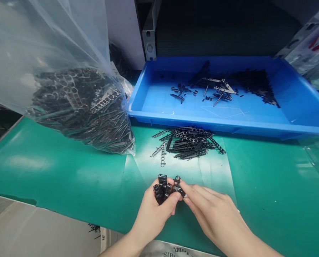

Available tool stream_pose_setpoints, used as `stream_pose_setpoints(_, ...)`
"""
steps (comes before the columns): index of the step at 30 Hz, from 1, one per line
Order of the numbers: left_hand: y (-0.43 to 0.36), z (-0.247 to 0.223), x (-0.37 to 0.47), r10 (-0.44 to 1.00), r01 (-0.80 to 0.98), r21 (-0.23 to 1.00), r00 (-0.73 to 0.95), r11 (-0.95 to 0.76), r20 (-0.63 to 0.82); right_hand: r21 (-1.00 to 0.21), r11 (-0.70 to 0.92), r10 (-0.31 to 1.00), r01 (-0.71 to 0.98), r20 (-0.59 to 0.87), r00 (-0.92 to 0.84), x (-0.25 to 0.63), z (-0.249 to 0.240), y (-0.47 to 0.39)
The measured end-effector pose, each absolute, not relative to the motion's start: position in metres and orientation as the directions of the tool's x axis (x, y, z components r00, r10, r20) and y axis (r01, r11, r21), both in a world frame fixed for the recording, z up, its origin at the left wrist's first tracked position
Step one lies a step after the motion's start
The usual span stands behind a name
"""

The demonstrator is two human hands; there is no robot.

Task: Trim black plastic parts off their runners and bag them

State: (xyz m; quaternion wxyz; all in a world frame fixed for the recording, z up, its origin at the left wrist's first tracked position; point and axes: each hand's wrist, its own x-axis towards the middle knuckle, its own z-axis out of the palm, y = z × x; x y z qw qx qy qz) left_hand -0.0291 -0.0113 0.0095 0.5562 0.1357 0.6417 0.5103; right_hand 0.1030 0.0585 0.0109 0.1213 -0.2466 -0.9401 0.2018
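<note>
My left hand [155,216] is wrapped round a bundle of black plastic parts [161,189] that stick up out of the fist. Close against it, my right hand [213,207] pinches a small black plastic piece with a ring [177,180] between thumb and fingers. The lower ends of both are hidden by the fingers. Just beyond the hands lies a pile of black ladder-like plastic strips [191,142] on the green mat. One loose strip [163,155] lies nearest to the left hand.
A blue tray [215,123] stands at the back, with black parts [181,92] and a dark heap [256,85] inside. On the left, a clear plastic bag [81,103] bulges with black strips. A pale round container [41,232] sits below the edge of the green mat [90,178].
</note>
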Motion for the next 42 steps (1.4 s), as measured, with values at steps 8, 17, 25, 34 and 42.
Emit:
stream_pose_setpoints(8,-0.016,-0.002,-0.033,0.772,-0.407,0.806,-0.298,0.429,-0.562,-0.454,0.764,0.558,0.459,0.107,-0.823,0.098,0.01,0.052)
stream_pose_setpoints(17,-0.019,-0.003,-0.061,0.642,-0.467,0.857,-0.593,0.216,-0.485,-0.249,0.749,0.599,0.614,-0.141,-0.788,0.051,0.003,0.076)
stream_pose_setpoints(25,-0.026,-0.002,-0.08,0.645,-0.453,0.867,-0.603,0.208,-0.47,-0.138,0.72,0.638,0.68,-0.255,-0.727,0.021,0.009,0.092)
stream_pose_setpoints(34,-0.018,0.0,-0.079,0.796,-0.38,0.882,-0.422,0.278,-0.433,-0.587,0.738,0.323,0.333,-0.125,-0.938,0.094,0.036,0.104)
stream_pose_setpoints(42,-0.012,0.005,-0.043,0.839,-0.499,0.748,-0.071,0.438,-0.539,-0.792,0.531,0.479,0.3,-0.012,-0.878,0.096,0.023,0.092)
